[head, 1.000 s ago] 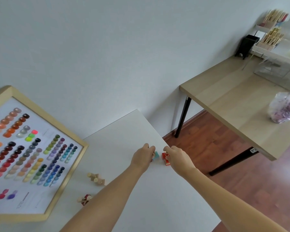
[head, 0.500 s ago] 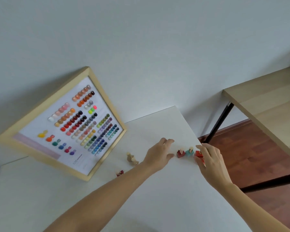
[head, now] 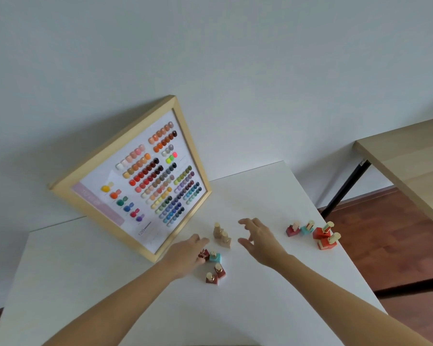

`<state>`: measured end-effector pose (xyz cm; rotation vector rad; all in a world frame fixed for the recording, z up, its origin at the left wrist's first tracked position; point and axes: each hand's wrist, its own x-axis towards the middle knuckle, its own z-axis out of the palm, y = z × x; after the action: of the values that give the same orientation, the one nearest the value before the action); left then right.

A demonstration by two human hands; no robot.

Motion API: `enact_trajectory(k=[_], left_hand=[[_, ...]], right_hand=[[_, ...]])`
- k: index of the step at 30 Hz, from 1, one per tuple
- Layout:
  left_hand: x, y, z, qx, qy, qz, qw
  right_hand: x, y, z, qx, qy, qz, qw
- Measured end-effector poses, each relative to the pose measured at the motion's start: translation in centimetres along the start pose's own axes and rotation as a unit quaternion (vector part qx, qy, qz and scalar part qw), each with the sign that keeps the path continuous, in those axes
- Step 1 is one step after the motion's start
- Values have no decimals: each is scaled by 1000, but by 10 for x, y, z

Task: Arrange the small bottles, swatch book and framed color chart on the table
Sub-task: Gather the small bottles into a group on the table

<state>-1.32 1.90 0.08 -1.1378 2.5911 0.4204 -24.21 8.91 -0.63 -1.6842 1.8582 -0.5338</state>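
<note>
Your left hand (head: 189,253) lies low on the white table (head: 85,283) near its middle, fingers curled down at a dark red bottle (head: 203,254) that it partly hides; you cannot tell from this view whether it grips that bottle or only touches it. Just beside it stand a teal bottle (head: 215,257) and, toward the near edge, two more red bottles (head: 215,274). Your right hand (head: 259,239) hovers spread wide and holds nothing, just right of two beige bottles (head: 221,236) that stand upright. By the table's right edge a second cluster stands: a maroon bottle (head: 292,229), a light blue bottle (head: 307,228) and two bright red bottles (head: 324,238). The framed color chart (head: 138,181) leans against the wall at the far edge, left of the middle.
</note>
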Motion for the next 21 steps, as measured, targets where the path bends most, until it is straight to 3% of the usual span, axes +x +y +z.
enact_trajectory(k=[4, 9, 21], left_hand=[[8, 3, 15, 60, 29, 65, 996], [20, 0, 27, 121, 8, 132, 984], [25, -8, 37, 104, 19, 191, 976]], right_hand=[[19, -13, 19, -6, -37, 17, 999], [40, -21, 31, -18, -55, 26, 998], [63, -29, 43, -68, -56, -31, 996]])
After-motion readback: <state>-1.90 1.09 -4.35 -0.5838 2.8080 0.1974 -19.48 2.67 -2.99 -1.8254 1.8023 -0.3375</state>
